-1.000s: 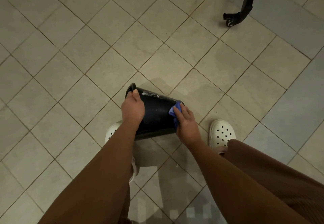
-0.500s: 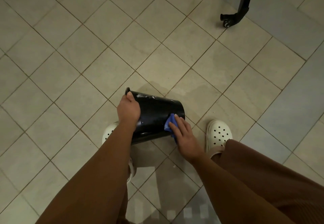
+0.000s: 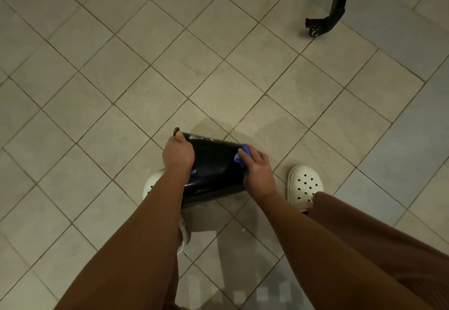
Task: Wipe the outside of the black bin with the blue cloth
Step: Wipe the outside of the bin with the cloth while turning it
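The black bin [image 3: 213, 171] is tipped on its side between my feet, its rim to the left and its base to the right. White smears mark its upper wall. My left hand [image 3: 178, 155] grips the rim end, thumb over the edge. My right hand [image 3: 257, 169] presses the crumpled blue cloth [image 3: 241, 155] against the bin's outer wall near the base; most of the cloth is hidden under my fingers.
Beige floor tiles [image 3: 145, 67] lie all around. My white perforated clogs sit by the bin, one [image 3: 305, 184] to the right, the other [image 3: 151, 184] partly under my left arm. A black wheeled chair leg [image 3: 325, 22] stands at the far right.
My right hand has slid the cloth down the bin's side and then back up toward the upper edge near the base. My left hand has kept its hold on the rim.
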Tool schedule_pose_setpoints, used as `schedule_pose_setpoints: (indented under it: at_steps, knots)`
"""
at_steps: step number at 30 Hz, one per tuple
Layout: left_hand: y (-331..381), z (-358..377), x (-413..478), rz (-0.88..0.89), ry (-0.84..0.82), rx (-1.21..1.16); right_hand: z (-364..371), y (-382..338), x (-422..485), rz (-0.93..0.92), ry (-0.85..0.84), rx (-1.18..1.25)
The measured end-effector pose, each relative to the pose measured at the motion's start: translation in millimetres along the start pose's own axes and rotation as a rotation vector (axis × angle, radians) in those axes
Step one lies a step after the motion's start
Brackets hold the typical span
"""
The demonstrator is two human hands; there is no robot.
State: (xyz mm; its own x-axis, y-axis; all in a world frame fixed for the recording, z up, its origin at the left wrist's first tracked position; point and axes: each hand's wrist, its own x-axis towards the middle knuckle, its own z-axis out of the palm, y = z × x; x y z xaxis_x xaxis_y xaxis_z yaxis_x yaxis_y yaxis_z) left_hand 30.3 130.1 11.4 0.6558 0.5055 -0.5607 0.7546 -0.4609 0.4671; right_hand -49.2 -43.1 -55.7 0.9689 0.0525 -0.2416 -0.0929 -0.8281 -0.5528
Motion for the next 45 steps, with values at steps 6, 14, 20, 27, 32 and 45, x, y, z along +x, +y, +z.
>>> schedule_pose_setpoints:
  at_steps: [6,14,20,27,32,45]
  knots:
    - [1,1,3,-0.025,-0.006,0.015,15,-32,-18,-0.265,0.014,-0.008]
    - [1,1,2,-0.045,0.002,-0.002,5,-20,3,0.124,0.09,0.129]
    - [4,1,0,-0.054,-0.009,0.027,22,-50,-18,-0.127,0.063,-0.004]
    - [0,2,-9,0.01,0.008,-0.023,4,-18,6,0.321,-0.03,0.006]
    - [2,0,-9,0.056,-0.028,-0.021,9,-39,-12,0.209,-0.047,0.05]
    - [-4,-2,-12,0.112,-0.075,-0.167,4,-43,5,0.273,-0.047,0.075]
